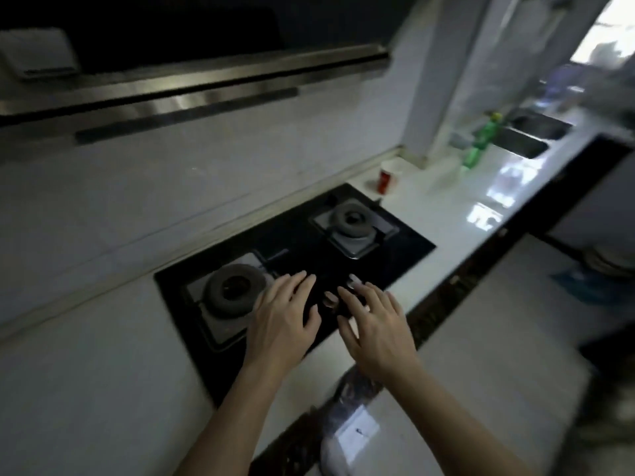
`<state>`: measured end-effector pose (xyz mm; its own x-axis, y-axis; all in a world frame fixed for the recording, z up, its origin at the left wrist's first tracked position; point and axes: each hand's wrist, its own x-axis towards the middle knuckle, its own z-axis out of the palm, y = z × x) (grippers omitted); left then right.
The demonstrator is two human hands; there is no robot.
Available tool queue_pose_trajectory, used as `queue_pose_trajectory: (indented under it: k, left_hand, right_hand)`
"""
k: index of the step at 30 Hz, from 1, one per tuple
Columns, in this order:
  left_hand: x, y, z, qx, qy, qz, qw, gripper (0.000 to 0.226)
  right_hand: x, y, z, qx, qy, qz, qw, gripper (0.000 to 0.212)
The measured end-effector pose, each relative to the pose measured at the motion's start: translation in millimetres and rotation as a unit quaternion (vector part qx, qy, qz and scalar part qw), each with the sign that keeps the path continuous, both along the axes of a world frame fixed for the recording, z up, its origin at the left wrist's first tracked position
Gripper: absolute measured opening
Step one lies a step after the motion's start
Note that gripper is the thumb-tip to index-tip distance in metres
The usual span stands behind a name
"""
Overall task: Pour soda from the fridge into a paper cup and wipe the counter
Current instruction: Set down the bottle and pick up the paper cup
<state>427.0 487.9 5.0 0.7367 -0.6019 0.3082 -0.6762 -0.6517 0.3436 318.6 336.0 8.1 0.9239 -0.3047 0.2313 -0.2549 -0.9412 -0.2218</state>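
Head view: the left hand [285, 317] and the right hand [374, 326] are held over the black hob [299, 242], fingers spread, with nothing gripped in either. The paper cup [390, 176] stands at the back of the white counter [446, 214], just beyond the hob. The green soda bottle [479, 140] stands upright further along, near the sink [525, 146]. Whether the cup is filled cannot be told. If pouring is the step in hand, the bottle is best gripped round its body, the light cup steadied, and the soda tipped slowly.
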Motion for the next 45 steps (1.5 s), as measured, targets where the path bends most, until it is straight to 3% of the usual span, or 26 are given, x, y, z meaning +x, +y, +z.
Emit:
queue_pose_trajectory:
  k: [9, 17, 33, 45]
  left_hand:
    - [-67, -137, 14, -0.026, -0.018, -0.207, 0.978, 0.047]
    - [-121, -242, 17, -0.027, -0.021, -0.308, 0.951, 0.046]
    - [-167, -515, 22, -0.018, -0.023, -0.316, 0.948, 0.044]
    - [-181, -668, 16, -0.002, -0.021, -0.335, 0.942, 0.046]
  right_hand:
    - [-131, -84, 10, -0.015, -0.013, -0.237, 0.971, 0.05]
    - [-204, -149, 2, -0.022, -0.027, -0.35, 0.936, 0.045]
    - [-261, -413, -16, -0.006, -0.096, -0.364, 0.926, 0.04]
    - [-264, -559, -27, 0.011, -0.086, -0.367, 0.926, 0.041]
